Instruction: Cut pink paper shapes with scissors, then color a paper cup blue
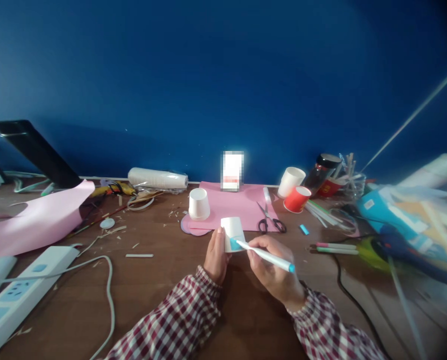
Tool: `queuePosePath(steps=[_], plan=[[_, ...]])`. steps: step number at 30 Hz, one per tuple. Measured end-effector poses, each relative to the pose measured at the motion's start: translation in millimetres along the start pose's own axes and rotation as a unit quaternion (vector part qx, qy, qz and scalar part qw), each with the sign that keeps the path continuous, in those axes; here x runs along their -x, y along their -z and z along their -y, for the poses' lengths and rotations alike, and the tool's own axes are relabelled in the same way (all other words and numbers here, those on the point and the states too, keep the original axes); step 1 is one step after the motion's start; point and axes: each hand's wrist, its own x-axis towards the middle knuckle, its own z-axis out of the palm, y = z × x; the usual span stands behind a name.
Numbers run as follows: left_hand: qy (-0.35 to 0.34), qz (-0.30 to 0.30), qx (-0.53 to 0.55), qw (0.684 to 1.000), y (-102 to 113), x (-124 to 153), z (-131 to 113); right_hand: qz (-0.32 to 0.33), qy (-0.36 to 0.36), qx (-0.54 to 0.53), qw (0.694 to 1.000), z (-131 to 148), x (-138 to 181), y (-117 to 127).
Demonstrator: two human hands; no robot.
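My left hand (216, 256) is closed round a small white paper cup (232, 231), held upside down over the brown table (163, 295). A light-blue patch shows on the cup's lower side. My right hand (272, 267) grips a white marker with a blue cap end (264, 255), its tip touching the blue patch on the cup. Both sleeves are red and white check.
Behind the cup lie a pink sheet (242, 202), black scissors (269, 220) and another upturned white cup (199, 204). A red cup (296, 199), a white cup (291, 181), a jar and markers (336, 247) sit right. A power strip (17, 292) and cable lie left.
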Motion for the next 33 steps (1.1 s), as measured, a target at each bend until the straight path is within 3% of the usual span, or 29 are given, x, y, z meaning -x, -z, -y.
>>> queuePosePath(steps=[5,15,20,28,33], plan=[[-0.011,0.005,-0.046,0.999,3.3,-1.7,4.9,-0.009,0.049,0.017,0.999,1.6,-0.1,-2.6],[-0.048,0.000,-0.062,0.997,5.5,-3.1,3.7,0.003,0.040,0.020,0.999,-0.5,0.8,-2.5],[-0.009,0.013,0.002,1.000,3.8,-1.8,5.2,-0.006,0.038,0.026,0.999,-1.1,0.0,-0.9],[0.017,0.012,0.068,0.997,0.2,-3.0,0.6,-0.005,-0.038,0.011,0.999,-6.9,3.1,1.9],[0.019,0.018,0.061,0.998,0.5,-1.5,0.3,0.038,-0.092,-0.067,0.993,-7.8,3.8,2.3]])
